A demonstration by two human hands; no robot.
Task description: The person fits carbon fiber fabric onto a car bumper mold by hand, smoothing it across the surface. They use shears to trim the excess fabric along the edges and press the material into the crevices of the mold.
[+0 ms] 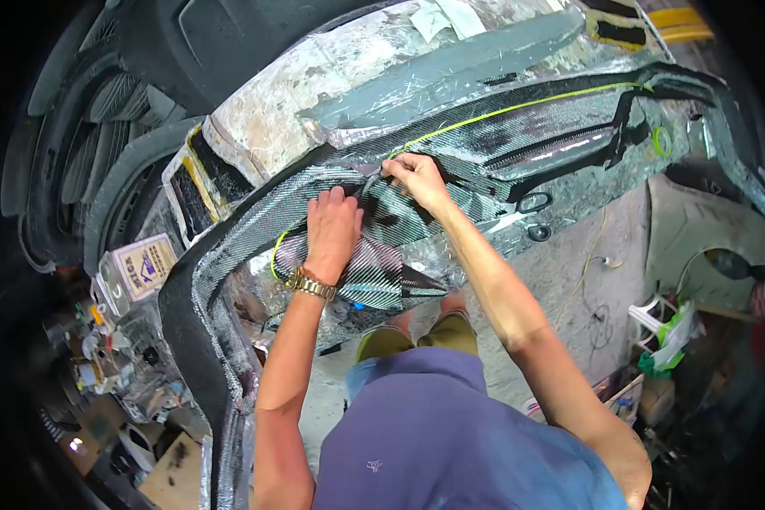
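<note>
Right hand point(414, 176): fingertips pinched together on the upper edge of the black woven cloth point(382, 246), at about 12 o'clock from frame centre. I read it as pinching the cloth edge; whether a small tool sits between the fingers I cannot tell.

Left hand point(331, 228): flat, fingers spread lightly, palm pressed down on the same cloth, at 8 o'clock from the right hand. Gold watch point(311, 285) on that wrist.

The cloth lies draped over the big curved bumper mould point(518, 127), which runs from 7 o'clock up to 2 o'clock. A thin yellow line point(518, 108) follows the upper edge, with a loop at 9 o'clock of the left hand.

Risks, as I judge them:
- Pulling at the pinch while the palm pins the sheet could skew the weave or raise a wrinkle between the hands.
- Loose edge strands could fray if dragged.
- If the palm lifts, the sheet may slide off the curve.
- The watch may snag fibres.

Hard to make out:
- What is under the left palm.
- Whether the cloth is wet or dry.
- The mould's far end at 3 o'clock, dark and distorted.
- Clutter on the floor point(569, 280) at 7 o'clock, too small to name.
</note>
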